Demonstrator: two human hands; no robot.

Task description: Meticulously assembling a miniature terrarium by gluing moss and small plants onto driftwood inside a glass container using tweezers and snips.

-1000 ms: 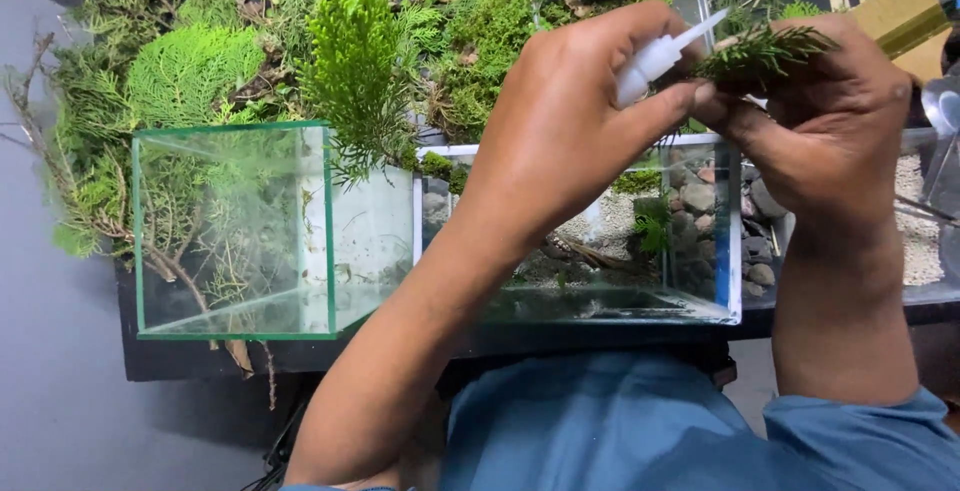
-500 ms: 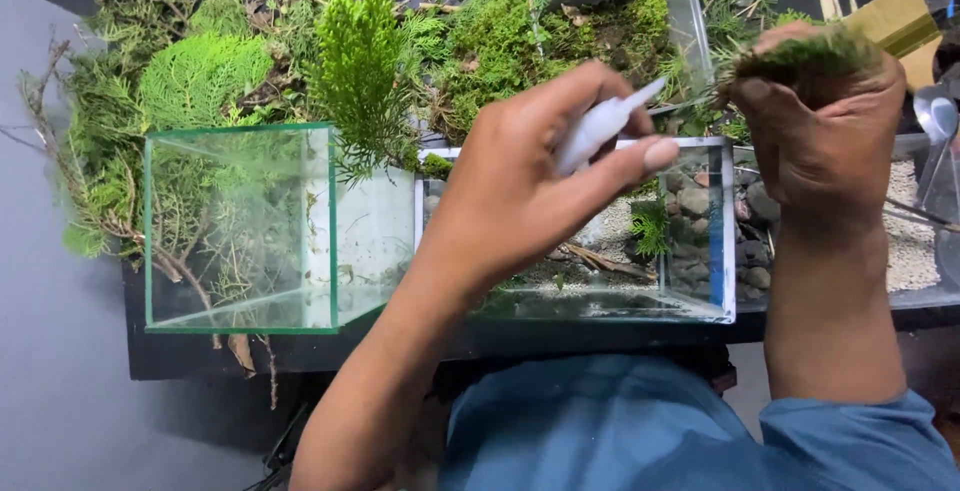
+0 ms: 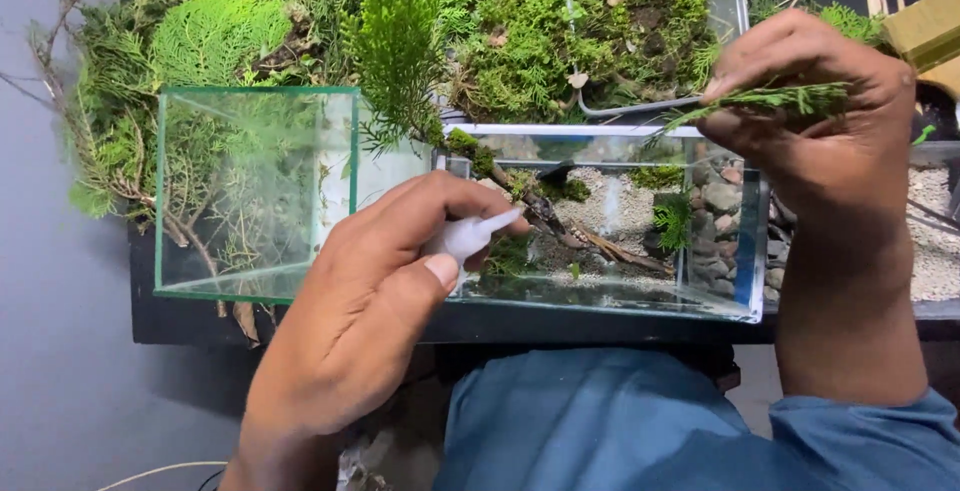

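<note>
My left hand [image 3: 370, 301] grips a small white squeeze tube [image 3: 468, 235], its nozzle pointing right toward the front glass of a small glass tank [image 3: 745, 251]. Inside the tank lie pale gravel, grey stones, a piece of driftwood [image 3: 590, 239] and bits of green moss. My right hand [image 3: 815, 126] is raised over the tank's right end and pinches a thin green plant sprig [image 3: 770, 101] that points left. The two hands are apart.
An empty glass cube [image 3: 255, 191] stands left of the tank on a dark shelf [image 3: 300, 321]. Behind both lie heaps of moss [image 3: 540, 41], fern-like cuttings [image 3: 215, 36] and twigs. A tan box [image 3: 930, 31] sits at the far right. My blue trousers [image 3: 620, 421] fill the bottom.
My left hand has dropped with the white tube from beside the sprig down to the tank's front. My right hand stays raised, still holding the sprig.
</note>
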